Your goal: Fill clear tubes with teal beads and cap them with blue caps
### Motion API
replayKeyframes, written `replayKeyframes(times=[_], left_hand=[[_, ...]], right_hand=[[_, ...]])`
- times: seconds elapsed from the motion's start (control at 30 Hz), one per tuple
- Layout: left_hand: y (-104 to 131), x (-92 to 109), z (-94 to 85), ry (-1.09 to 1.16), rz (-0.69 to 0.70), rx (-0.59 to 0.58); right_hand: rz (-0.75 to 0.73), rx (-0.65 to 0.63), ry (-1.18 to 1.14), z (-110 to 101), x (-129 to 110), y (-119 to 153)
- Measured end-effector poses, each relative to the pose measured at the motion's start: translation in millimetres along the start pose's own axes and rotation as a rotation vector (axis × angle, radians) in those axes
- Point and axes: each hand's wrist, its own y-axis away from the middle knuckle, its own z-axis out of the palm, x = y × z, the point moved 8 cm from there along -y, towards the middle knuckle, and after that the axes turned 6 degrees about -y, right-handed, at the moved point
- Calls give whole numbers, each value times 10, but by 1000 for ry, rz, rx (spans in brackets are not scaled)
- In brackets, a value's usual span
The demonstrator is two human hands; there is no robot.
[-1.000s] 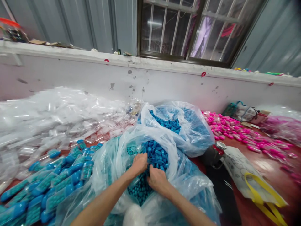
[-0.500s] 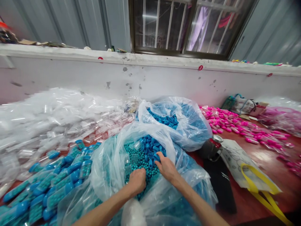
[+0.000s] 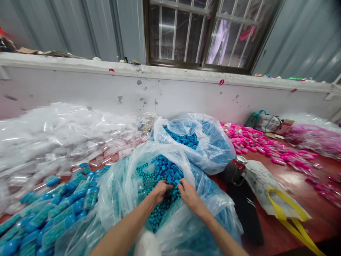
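Note:
An open clear plastic bag point(image 3: 112, 199) in the middle holds teal beads point(image 3: 157, 217) and, at its far side, blue plastic caps point(image 3: 170, 169). Over the beads, my left hand point(image 3: 160, 190) is closed, fingers curled, on something I cannot make out. Close by on its right, my right hand point(image 3: 188, 193) is pinched at the edge of the blue caps, and what lies between its fingertips is too small to name. On the left lie many clear containers filled with teal beads and fitted with blue caps point(image 3: 57, 209).
A second bag of blue caps point(image 3: 213, 142) stands behind. Empty clear containers point(image 3: 61, 131) are heaped at the left, pink-capped ones point(image 3: 250, 138) at the right. A dark flask point(image 3: 234, 170), a black pouch point(image 3: 246, 209) and a white bag with yellow handles point(image 3: 269, 185) lie right of the bags.
My left hand has moved up and right through the bag, closer to my right hand. My right hand's fingers have drawn together near the blue caps. The view has shifted slightly.

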Motion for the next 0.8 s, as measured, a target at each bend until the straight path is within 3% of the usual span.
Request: replayKeyframes(times=[0.17, 0.3, 0.53, 0.67, 0.8], left_hand=[[248, -38, -149, 271, -16, -119], [375, -49, -258, 372, 26, -84], [564, -7, -276, 403, 150, -34], [687, -37, -220, 464, 133, -45], [753, -51, -271, 432, 161, 45]], right_hand=[[-37, -23, -182, 15, 31, -55], [-25, -44, -335, 77, 7, -77], [-142, -20, -367, 96, -390, -19], [-102, -47, -381, 183, -410, -4], [-87, -159, -453, 319, -369, 11]])
